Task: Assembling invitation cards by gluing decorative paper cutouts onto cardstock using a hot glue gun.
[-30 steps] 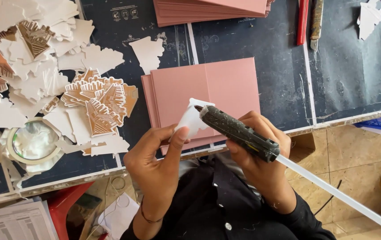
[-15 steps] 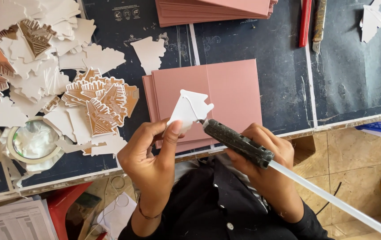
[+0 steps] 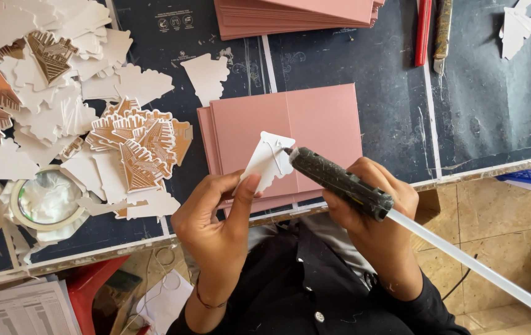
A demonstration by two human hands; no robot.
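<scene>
A white cutout [image 3: 268, 161] is pinched in the left hand [image 3: 216, 217] above the pink cards [image 3: 284, 133] at the table's [image 3: 371, 68] near edge. A glue gun [image 3: 340, 182] is gripped in the right hand [image 3: 377, 214], its tip touching the cutout.

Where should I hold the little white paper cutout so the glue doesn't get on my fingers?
Hold the cutout by its lower edge, from below on the left, as the left hand does. The glue gun nozzle touches its right side, so fingers low and left probably stay away from the glue.
</scene>
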